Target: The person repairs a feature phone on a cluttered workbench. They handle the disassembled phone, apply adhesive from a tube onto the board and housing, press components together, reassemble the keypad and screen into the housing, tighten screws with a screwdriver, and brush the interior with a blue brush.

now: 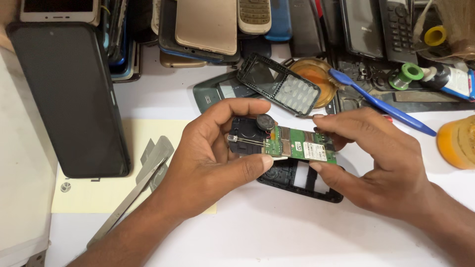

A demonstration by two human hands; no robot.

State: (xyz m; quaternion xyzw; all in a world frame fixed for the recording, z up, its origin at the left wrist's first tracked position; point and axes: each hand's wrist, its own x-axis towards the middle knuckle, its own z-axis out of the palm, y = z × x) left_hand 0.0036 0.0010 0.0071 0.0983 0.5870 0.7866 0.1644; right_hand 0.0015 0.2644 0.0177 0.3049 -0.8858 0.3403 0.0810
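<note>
Both hands hold a small green phone circuit board (297,146) above the white table. My left hand (213,153) pinches its left end, where a black plastic part, a round black speaker (265,121) and a small clear LED sit. My right hand (368,158) grips the board's right end between thumb and fingers. Directly beneath lies a black phone back frame (299,185), partly hidden by the hands. A black front cover with a white keypad (279,85) rests further back.
A large black smartphone (69,99) lies at left on a yellow sheet (94,193), with metal tweezers (136,193) beside it. Stacked phones fill the back edge. A blue toothbrush (378,101), solder spool (405,75), orange flux tin (311,74) and orange pot (457,141) stand at right.
</note>
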